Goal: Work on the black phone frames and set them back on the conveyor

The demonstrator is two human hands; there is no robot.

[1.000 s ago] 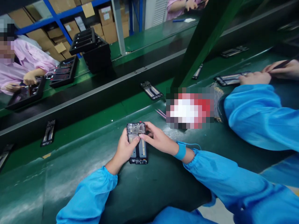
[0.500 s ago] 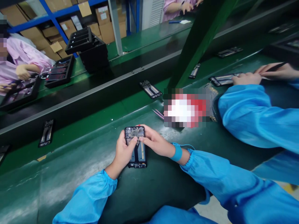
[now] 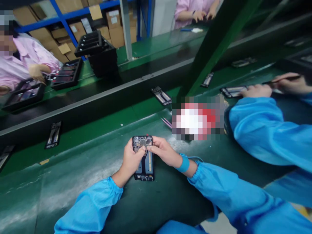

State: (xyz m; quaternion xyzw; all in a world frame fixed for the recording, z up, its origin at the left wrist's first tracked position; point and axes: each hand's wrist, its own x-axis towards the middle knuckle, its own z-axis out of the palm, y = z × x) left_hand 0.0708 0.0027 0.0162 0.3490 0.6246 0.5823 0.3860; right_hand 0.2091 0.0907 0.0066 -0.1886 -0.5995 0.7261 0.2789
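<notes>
An opened smartphone (image 3: 147,164) lies between my hands over the green mat, its circuit board bare at the top end and a dark flex strip running down its middle. My left hand (image 3: 132,158) grips its left edge, thumb on the lower part of the board. From the other side my right hand (image 3: 165,152) holds the upper right edge, its thumb tip close to the left thumb on the board. What lies under the thumbs is hidden. A blue band circles my right wrist. Tweezers (image 3: 166,122) lie beyond my right hand, beside a blurred-out patch.
Several phone frames, such as one on the left (image 3: 53,135) and one ahead (image 3: 161,96), lie along the green strip. A co-worker's hand (image 3: 257,90) works on another frame at right. A green post (image 3: 212,48) rises ahead. Stacked black trays (image 3: 102,58) stand across the divider.
The whole view has shifted slightly, so things sit a little lower and mostly further right. Both hands keep their hold on the phone, thumbs still on the board.
</notes>
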